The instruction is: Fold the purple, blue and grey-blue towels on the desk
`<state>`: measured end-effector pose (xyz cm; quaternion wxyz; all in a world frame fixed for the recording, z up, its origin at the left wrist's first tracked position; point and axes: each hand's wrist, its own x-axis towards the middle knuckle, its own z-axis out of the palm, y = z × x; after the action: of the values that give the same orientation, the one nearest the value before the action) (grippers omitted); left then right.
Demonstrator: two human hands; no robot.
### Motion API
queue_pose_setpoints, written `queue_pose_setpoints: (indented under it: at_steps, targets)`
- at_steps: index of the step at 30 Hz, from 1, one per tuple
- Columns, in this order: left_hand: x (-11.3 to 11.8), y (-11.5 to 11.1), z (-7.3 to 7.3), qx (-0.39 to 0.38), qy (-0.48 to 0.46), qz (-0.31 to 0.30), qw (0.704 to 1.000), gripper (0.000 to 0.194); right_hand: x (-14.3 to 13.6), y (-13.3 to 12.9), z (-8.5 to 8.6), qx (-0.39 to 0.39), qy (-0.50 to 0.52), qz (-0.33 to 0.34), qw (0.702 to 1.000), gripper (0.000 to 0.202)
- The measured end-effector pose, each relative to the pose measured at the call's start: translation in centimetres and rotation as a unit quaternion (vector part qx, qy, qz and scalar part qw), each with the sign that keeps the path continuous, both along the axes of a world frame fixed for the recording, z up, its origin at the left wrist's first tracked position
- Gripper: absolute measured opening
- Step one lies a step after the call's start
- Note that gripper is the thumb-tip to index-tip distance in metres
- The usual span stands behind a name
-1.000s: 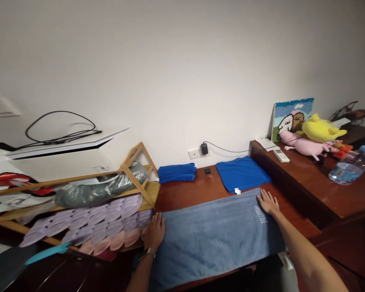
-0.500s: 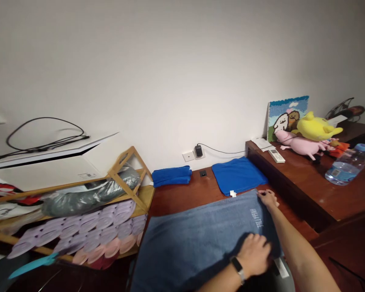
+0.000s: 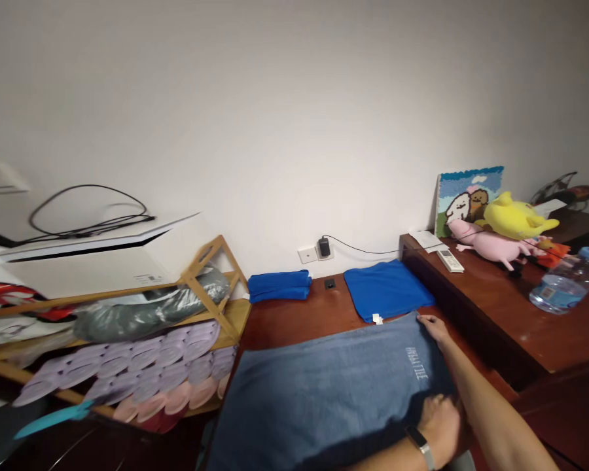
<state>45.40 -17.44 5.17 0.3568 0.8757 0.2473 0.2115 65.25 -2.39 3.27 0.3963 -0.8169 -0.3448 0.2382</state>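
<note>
A blue-grey towel (image 3: 324,386) lies spread toward the near edge of the reddish-brown counter (image 3: 285,320). The right grip (image 3: 434,328) pinches its far right corner; the left grip (image 3: 440,424) is curled at its near right corner, fingertips hidden, so I cannot tell whether it grasps. A folded blue cloth (image 3: 279,286) sits at the counter's far left corner
</note>
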Motion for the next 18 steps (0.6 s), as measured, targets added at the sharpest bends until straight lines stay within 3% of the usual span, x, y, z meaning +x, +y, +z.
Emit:
queue_pose_setpoints:
  at_steps: [3, 6, 9, 11, 14, 18]
  targets:
    - [-5.0, 0.5, 1.6, -0.05, 0.046, 0.073, 0.995, 0.025, -1.9, 0.5, 2.8, 0.045, 0.015, 0.064, 0.997, 0.033]
    - [-11.8, 0.7, 4.3, -0.117, -0.009, 0.155, 0.981, 0.013, -5.6, 2.0, 5.8, 0.071, 0.022, 0.134, 0.988, 0.033]
    - [-19.0, 0.4, 7.2, -0.142, -0.101, 0.213, 0.961, 0.008, -11.4, 4.3, 8.7, 0.079, 0.031, 0.227, 0.97, 0.031]
    - [-23.6, -0.3, 8.4, -0.14, -0.145, 0.254, 0.946, 0.015, -16.5, 6.1, 10.4, 0.082, 0.03, 0.291, 0.953, 0.027]
    - [-30.2, -1.9, 8.7, -0.145, -0.184, 0.334, 0.913, 0.031, -25.8, 8.8, 12.4, 0.087, 0.015, 0.377, 0.922, 0.026]
    - [-38.8, -3.8, 6.3, -0.185, -0.208, 0.45, 0.848, 0.052, -40.0, 11.4, 13.0, 0.068, -0.02, 0.47, 0.88, 0.03]
